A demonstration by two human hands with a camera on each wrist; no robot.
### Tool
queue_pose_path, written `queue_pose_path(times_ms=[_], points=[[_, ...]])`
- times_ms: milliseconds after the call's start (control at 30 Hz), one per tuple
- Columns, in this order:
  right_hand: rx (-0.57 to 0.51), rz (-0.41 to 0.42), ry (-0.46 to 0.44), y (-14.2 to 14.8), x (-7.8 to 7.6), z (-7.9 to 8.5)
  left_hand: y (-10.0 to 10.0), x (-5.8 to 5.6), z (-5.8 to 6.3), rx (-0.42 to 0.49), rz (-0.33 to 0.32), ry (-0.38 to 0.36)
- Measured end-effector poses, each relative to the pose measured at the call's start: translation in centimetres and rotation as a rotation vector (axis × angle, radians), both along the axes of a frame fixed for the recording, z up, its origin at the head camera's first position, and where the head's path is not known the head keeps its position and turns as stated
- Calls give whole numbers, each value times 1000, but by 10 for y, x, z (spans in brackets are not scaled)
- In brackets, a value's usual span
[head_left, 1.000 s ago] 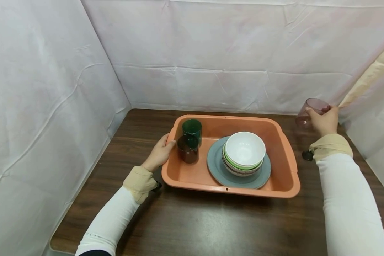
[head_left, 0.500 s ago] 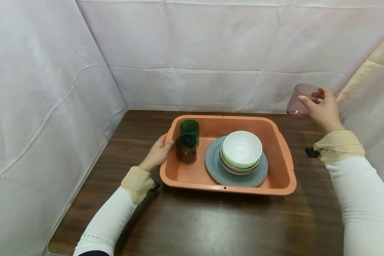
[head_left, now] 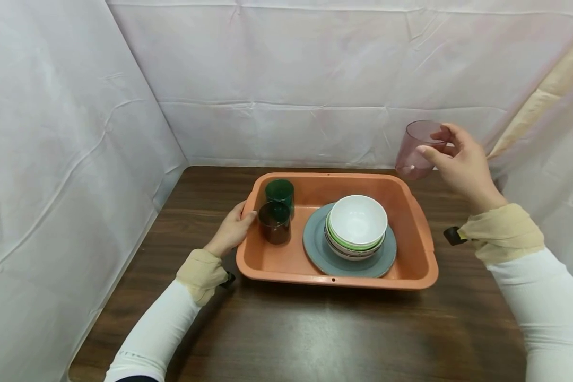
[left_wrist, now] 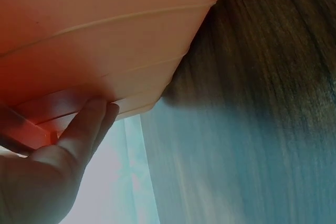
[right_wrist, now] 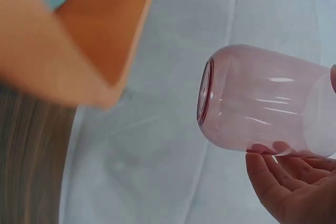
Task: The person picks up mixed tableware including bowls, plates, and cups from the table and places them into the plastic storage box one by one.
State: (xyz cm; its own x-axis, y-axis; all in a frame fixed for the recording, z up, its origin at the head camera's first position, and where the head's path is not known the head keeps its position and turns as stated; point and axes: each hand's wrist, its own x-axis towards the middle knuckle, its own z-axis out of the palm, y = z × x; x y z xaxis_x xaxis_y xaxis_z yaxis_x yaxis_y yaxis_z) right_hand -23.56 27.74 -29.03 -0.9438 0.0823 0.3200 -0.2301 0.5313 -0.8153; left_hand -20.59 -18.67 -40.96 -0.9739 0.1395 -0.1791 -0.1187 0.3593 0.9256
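My right hand (head_left: 463, 164) holds a clear pink glass (head_left: 417, 151) by its rim, thumb on the near side and fingers on the far side. The glass is in the air above the back right corner of an orange plastic tub (head_left: 422, 228). In the right wrist view the pink glass (right_wrist: 262, 100) appears sideways, its base toward the tub. My left hand (head_left: 231, 228) grips the tub's left rim, with the thumb on top; in the left wrist view its fingers (left_wrist: 86, 124) lie against the tub's outer wall.
In the tub, a green glass (head_left: 279, 192) and a dark brown glass (head_left: 274, 225) stand at the left. A grey-blue plate (head_left: 315, 246) lies at the right, bearing stacked bowls with a white bowl (head_left: 358, 220) on top. White cloth walls surround the brown wooden table (head_left: 286, 334).
My right hand has lifted the pink glass from the table's back right and carried it left toward the tub. The left hand stays on the tub's rim.
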Motion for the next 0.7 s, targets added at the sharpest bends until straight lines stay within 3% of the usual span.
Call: queue_pose_path(times_ms=[267, 500, 700], points=[[-25, 116, 3, -27, 20, 6, -3, -1, 8, -1, -2, -37], [-33, 180, -6, -47, 31, 10, -5, 4, 30, 47, 19, -79], [-40, 214, -18, -60, 39, 15, -9, 9, 59, -120, -66, 97]])
